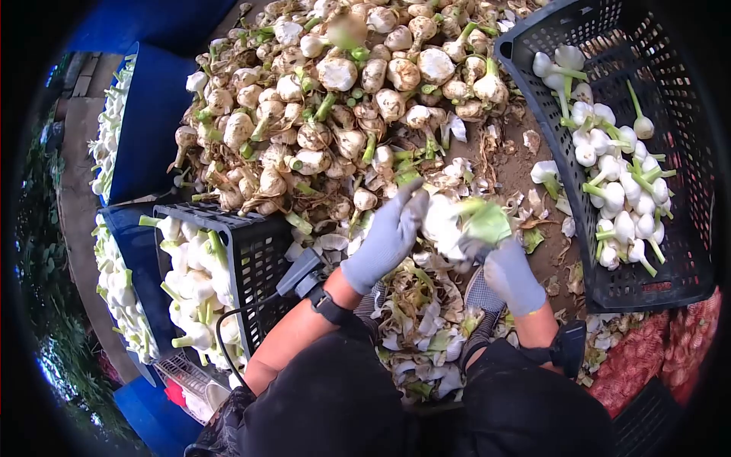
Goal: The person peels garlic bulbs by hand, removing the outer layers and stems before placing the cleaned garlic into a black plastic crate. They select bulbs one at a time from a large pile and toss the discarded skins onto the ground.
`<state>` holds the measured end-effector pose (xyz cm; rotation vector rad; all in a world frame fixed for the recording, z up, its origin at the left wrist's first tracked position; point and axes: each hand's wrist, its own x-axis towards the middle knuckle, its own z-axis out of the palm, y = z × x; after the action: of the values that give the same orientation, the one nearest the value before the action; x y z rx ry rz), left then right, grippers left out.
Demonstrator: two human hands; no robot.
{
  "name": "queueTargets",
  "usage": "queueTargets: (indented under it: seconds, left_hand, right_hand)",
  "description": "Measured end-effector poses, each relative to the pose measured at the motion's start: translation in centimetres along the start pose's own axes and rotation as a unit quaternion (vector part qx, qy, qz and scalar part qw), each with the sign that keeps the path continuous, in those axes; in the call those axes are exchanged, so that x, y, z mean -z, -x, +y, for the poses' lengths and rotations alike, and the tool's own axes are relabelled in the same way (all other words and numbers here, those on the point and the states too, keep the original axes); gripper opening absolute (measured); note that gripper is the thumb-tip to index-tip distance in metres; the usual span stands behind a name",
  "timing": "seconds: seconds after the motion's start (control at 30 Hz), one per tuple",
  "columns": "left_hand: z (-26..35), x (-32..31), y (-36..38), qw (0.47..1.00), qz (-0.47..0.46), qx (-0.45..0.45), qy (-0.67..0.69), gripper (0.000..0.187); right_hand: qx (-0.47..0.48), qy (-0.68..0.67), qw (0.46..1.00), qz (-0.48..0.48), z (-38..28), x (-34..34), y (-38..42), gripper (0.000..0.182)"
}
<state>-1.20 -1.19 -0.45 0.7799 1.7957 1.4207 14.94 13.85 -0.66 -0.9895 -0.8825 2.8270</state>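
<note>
My right hand [514,276], in a pale grey glove, is closed around the stem end of a white garlic bulb [440,222]. A loose green-white leaf sheath [487,222] flares up beside the fingers. My left hand [383,238], gloved too, is just left of the bulb, its fingers stretched up and to the right. Peeled husks [426,324] lie thick on the ground below both hands, between my shoes. Beyond my hands rises a heap of unpeeled garlic [304,129], brown and soil-stained with cut stems.
At right, a black crate [689,228] holds peeled white garlic. Another black crate [266,263], full of white bulbs, is close to my left forearm. Blue containers [156,114] of garlic line the far left. Red mesh sacks [632,358] lie at lower right.
</note>
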Motion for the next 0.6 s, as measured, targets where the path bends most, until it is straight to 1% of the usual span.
queueTargets:
  seconds: [0.03,0.07,0.1,0.13,0.17,0.2,0.23,0.27,0.3,0.33,0.37,0.4,0.43,0.47,0.53,0.57,0.6]
  left_hand:
    - [0.4,-0.1,-0.4,0.994,0.054,0.056,-0.073,0.055]
    - [1.0,-0.1,-0.5,0.994,0.055,0.055,-0.073,0.055]
    - [1.5,-0.3,-0.6,0.998,0.012,-0.004,-0.064,0.058]
    - [2.0,-0.5,-0.5,0.996,-0.032,-0.061,-0.054,0.062]
    - [2.9,-0.4,-1.0,0.976,-0.038,-0.162,-0.142,0.053]
    - [3.2,-0.3,-1.3,0.976,-0.041,-0.164,-0.14,0.053]
    - [3.3,-0.2,-1.4,0.994,-0.08,-0.023,-0.07,0.049]
    - [3.4,-0.2,-1.4,0.986,-0.12,0.116,0.001,0.044]
    - [2.9,-0.2,-1.1,0.964,-0.075,0.189,0.173,0.039]
    - [3.0,0.4,-1.2,0.938,-0.093,0.203,0.264,0.037]
    - [3.4,0.2,-0.9,0.923,-0.097,0.213,0.306,0.038]
    - [3.9,-0.1,-0.7,0.906,-0.1,0.22,0.346,0.04]
    - [4.2,-0.2,-0.7,0.886,-0.107,0.202,0.404,0.045]
    - [3.8,0.2,-0.8,0.882,-0.121,0.152,0.429,0.046]
    - [3.3,0.4,-1.4,0.854,-0.034,0.112,0.506,0.042]
    - [3.0,0.6,-1.3,0.943,-0.005,0.009,0.331,0.038]
    - [2.5,1.9,-1.9,0.833,0.029,0.103,0.543,0.038]
  right_hand:
    - [-0.003,0.075,0.997,0.024,-0.3,-2.1,1.0,0.028]
    - [-0.005,0.149,0.988,0.048,-0.6,-3.4,1.6,0.03]
    - [0.009,0.065,0.998,0.027,1.3,-1.3,0.7,0.031]
    - [0.048,0.094,0.993,0.044,1.7,-0.7,0.0,0.039]
    - [0.03,0.078,0.995,0.047,1.0,-1.2,-0.1,0.044]
    - [0.012,0.061,0.997,0.048,0.3,-2.0,0.1,0.049]
    - [0.031,0.114,0.992,0.041,0.1,-2.4,0.4,0.048]
    - [0.051,0.166,0.984,0.035,-0.1,-2.5,0.8,0.047]
    - [0.136,0.413,0.9,0.039,-0.6,-1.4,0.6,0.039]
    - [0.136,0.416,0.898,0.045,-1.7,-1.0,0.3,0.039]
    - [0.094,0.527,0.835,0.126,-3.0,-1.0,0.1,0.037]
    - [0.051,0.626,0.752,0.201,-3.7,-1.0,0.0,0.036]
    - [0.081,0.676,0.699,0.219,-3.8,-0.9,0.1,0.031]
    - [0.079,0.676,0.699,0.22,-3.5,-0.6,0.3,0.031]
    - [-0.104,0.713,0.691,0.056,-1.6,0.2,0.9,0.025]
    - [-0.089,0.721,0.68,-0.1,0.4,0.5,2.0,0.023]
    - [-0.072,0.711,0.652,-0.254,2.2,0.6,3.0,0.022]
